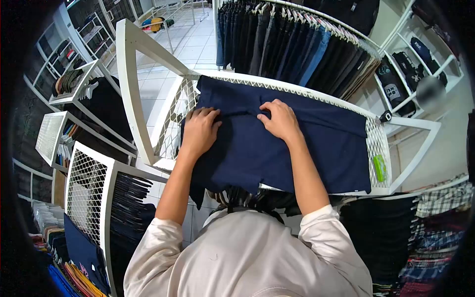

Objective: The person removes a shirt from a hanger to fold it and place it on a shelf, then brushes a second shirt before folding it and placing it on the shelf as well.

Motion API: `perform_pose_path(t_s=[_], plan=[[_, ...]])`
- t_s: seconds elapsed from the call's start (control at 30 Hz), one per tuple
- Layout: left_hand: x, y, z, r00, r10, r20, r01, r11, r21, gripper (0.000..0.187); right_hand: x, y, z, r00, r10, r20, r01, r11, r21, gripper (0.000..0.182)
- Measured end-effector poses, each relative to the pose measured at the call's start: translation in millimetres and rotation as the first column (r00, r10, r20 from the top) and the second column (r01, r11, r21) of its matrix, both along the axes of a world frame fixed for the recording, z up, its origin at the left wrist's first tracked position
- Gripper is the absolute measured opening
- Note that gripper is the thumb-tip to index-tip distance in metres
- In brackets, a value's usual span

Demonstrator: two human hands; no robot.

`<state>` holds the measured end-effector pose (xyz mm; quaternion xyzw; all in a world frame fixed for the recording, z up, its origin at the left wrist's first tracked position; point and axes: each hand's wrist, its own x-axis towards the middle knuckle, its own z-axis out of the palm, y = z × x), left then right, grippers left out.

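Observation:
A dark navy garment point(237, 148) is spread over a white wire-mesh rack top; its exact kind is hard to tell. A raised crease crosses it between my two hands. My left hand point(200, 131) is at the cloth's left part, fingers bent and thumb turned inward, gripping the fabric. Near the middle of the upper part, my right hand point(281, 120) has its finger and thumb curled onto the same crease. The garment's lower left corner droops past the rack's near edge.
A bright green packet point(379, 168) lies on the mesh top point(377, 131) at the right. Beyond it hang jeans point(277, 44) on a rail. White frame bars point(129, 89) rise at the left. Other mesh racks point(86, 183) hold hanging clothes; plaid shirts point(443, 198) are at lower right.

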<state>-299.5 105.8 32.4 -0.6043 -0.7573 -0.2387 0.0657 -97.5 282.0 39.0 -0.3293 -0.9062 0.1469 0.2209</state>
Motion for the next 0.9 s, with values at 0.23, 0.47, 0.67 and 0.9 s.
perform_pose_path(t_s=[0.23, 0.47, 0.67, 0.9], plan=[[78.6, -100.5, -30.6, 0.957, 0.266, 0.116, -0.289, 0.913, 0.289, 0.024, 119.2, -98.2, 32.5, 0.994, -0.004, -0.111, -0.029, 0.957, -0.290, 0.019], [130.7, -120.4, -102.6, 0.425, 0.116, 0.898, -0.757, 0.588, 0.283, 0.069, 216.3, -144.2, -5.4, 0.983, -0.056, -0.172, 0.069, 0.995, 0.067, 0.018], [159.0, -141.2, -90.7, 0.253, 0.081, 0.964, -0.523, 0.849, 0.066, 0.034, 252.0, -138.3, -23.4, 0.980, -0.045, -0.192, 0.091, 0.967, 0.238, 0.023], [180.4, -194.6, -52.3, -0.042, -0.072, 0.997, -0.441, 0.896, 0.046, 0.049, 290.3, -118.0, -20.9, 0.988, -0.089, -0.128, 0.124, 0.947, 0.295, 0.032]])
